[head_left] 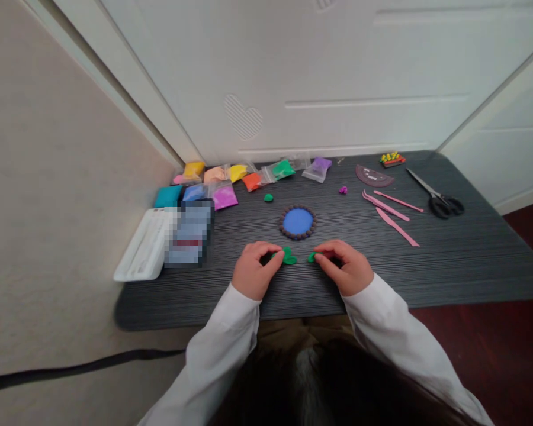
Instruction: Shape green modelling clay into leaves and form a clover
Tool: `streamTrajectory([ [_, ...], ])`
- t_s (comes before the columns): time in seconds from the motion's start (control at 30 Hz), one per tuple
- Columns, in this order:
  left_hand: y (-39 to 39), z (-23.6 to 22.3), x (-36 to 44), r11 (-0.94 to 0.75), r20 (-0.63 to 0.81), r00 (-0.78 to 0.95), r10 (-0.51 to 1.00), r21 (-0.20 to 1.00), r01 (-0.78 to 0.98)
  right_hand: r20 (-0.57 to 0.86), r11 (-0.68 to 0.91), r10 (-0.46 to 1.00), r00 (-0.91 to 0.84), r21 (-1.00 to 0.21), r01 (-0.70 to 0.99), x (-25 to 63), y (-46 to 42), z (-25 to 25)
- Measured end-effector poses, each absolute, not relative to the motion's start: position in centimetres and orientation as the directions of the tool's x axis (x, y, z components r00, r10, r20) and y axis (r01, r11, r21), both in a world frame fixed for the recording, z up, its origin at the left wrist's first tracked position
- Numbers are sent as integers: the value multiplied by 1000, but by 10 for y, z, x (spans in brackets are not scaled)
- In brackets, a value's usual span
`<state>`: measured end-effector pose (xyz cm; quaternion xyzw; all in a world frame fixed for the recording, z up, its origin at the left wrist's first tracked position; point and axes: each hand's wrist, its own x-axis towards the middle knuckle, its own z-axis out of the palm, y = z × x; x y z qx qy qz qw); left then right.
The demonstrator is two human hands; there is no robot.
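Observation:
Between the thumb and fingers of my left hand [255, 269] is a green clay piece with several rounded lobes [288, 257], like joined leaves. My right hand [345, 267] pinches a smaller green clay piece [311, 257], a short gap to the right of the first. Just beyond both hands lies a blue clay disc [298, 221] ringed with dark brown clay balls [282, 232]. A loose green clay lump [269, 197] sits farther back on the left, and a small purple clay piece [343, 190] is back on the right.
Bagged coloured clay [224, 197] lines the back left of the dark table [249, 307], beside a white tray [142, 248]. To the right lie pink modelling tools [396, 226], black-handled scissors [439, 201], a protractor [375, 176] and a small yellow-topped clay piece [393, 160]. A white panel [337, 77] stands behind.

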<state>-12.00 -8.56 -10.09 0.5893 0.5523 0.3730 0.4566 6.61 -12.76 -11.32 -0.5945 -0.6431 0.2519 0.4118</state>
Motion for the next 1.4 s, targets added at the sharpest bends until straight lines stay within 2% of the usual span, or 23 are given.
streamTrajectory([
  [0.2, -93, -112, -114, 190, -193, 43, 980, 980, 64, 239, 195, 970, 52, -883, 427, 63, -130, -115],
  [0.37, -97, -116, -109, 262, -261, 27, 965, 950, -170, 264, 258, 963, -42, -873, 414, 58, -133, -112],
  [0.53, -101, -110, -103, 303, -307, 38, 951, 903, -305, 297, 258, 955, -2, -827, 499, 52, -135, -107],
  [0.77, -104, -109, -102, 315, -306, 81, 948, 884, -345, 357, 303, 934, -10, -778, 550, 49, -134, -104],
  [1.07, -104, -114, -103, 284, -252, 140, 958, 909, -306, 354, 307, 935, -19, -783, 541, 49, -135, -104],
  [1.4, -103, -115, -103, 285, -267, 102, 958, 905, -315, 355, 321, 934, -43, -780, 537, 50, -135, -102],
])
